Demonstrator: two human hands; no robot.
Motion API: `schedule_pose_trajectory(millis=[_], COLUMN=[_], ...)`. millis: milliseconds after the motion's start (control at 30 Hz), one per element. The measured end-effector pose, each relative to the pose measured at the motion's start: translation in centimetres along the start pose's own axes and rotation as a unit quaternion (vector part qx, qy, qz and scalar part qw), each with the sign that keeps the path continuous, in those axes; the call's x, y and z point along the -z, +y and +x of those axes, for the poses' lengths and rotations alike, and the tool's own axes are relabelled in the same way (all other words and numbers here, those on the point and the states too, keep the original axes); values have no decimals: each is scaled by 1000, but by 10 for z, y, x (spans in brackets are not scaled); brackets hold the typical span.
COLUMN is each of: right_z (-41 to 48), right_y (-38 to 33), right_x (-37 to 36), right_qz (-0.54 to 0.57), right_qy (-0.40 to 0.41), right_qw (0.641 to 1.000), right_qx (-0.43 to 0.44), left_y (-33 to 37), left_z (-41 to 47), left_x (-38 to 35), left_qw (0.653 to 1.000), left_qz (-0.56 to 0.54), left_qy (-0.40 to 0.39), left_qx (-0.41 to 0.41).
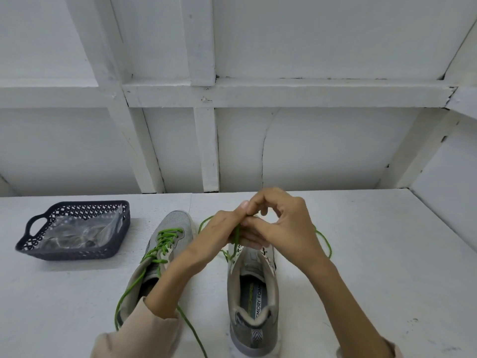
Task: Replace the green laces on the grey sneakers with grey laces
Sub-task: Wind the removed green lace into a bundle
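White boards and battens form the wall (335, 151) at 12 o'clock, with a white table (387, 254) running below it.

Head camera, the only view: at 9 o'clock on the table sits a dark basket (77, 254) holding a crumpled clear bag (77, 233). Whether the grey laces are inside it, I cannot tell.

Both grey sneakers stand near the middle, toes pointing to 12. The left-hand sneaker (178, 223) is fully laced in green, and its untied lace (165, 239) has loose ends trailing toward 6 o'clock. The right-hand sneaker (253, 332) lies under both hands.

The left hand (219, 233) and the right hand (286, 226) meet above this sneaker's upper eyelets, fingers narrow. Each pinches the second green lace (236, 236) between thumb and forefinger, with the other fingers curled in. One strand runs down from the pinch into the eyelets. Slack loops spill onto the table at 10 and 3 o'clock from the hands.

By my reading, the step in hand is unthreading the green lace from the right-hand sneaker, and it is early in the task, since the other sneaker is untouched.

The next move probably calls for drawing the strand clear of its eyelet. After that the crossings get loosened row by row toward the toe, with one hand steadying the sneaker so it does not lift or slide.
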State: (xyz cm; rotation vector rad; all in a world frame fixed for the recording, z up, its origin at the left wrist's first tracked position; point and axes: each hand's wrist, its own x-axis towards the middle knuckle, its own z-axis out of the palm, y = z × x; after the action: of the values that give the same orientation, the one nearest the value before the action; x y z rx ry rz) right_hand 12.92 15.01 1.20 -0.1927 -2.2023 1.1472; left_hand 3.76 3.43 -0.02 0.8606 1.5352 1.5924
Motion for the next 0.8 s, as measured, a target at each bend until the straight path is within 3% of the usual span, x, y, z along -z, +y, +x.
schedule_pose_trajectory(millis=[100, 167, 267, 300, 400, 467, 567, 700, 800], right_z=[-8, -13, -22, -25, -26, -23, -24, -17, -2], right_y=[11, 20, 29, 31, 39, 40, 36, 42, 43], right_x=[-17, -26, -35, -36, -33, -27, -23, -23, -19], right_qz=[7, 98, 339, 370, 355, 341, 289, 229, 173], right_qy=[79, 99, -35, -82, -159, -204, -259, -263, -281], right_qw=[996, 987, 920, 897, 891, 898, 908, 926, 932], right_qx=[-28, -81, -192, -226, -235, -190, -158, -143, -148], left_y=[1, -2, -5, -6, -11, -11, -1, 17, 21], left_z=[-1, -2, -2, -1, 1, 4, 6, 2, -6], left_x=[3, 5, 1, -1, -6, -5, 3, 6, 4], left_qw=[1000, 1000, 999, 999, 997, 990, 975, 974, 972], left_qz=[18, 18, 22, 30, 56, 50, -44, -212, -235], left_qy=[-19, -19, -14, -12, 25, 111, 199, 75, -13], left_qx=[-7, -13, -28, -33, -54, -77, -91, -43, -20])
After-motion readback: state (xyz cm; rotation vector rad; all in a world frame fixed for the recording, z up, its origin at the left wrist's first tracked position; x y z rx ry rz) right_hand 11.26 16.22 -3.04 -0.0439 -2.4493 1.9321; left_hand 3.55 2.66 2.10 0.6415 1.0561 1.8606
